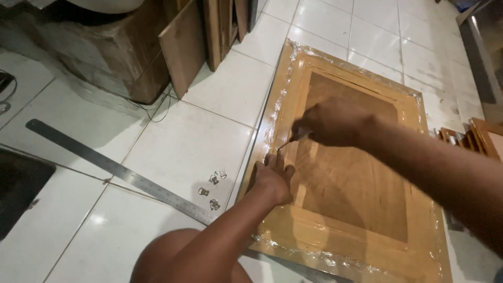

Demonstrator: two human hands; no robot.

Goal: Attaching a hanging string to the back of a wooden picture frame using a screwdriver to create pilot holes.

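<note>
The white tile floor [209, 136] holds a wooden frame [293, 230] in shiny plastic wrap. It looks stiff, light, slippery; best held by its edges. The left hand [273, 181] presses flat, open. The right hand [332, 123] pinches 1 thin tool [285, 144]

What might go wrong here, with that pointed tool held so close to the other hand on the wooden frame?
The right hand holds a thin pointed tool whose tip sits just above the fingers of the left hand; a slip might jab them. The wooden frame is covered in shiny plastic wrap, so the tool may skid on it. The small metal hangers lie loose on the tiled floor beside the steel ruler and may get knocked away.
</note>
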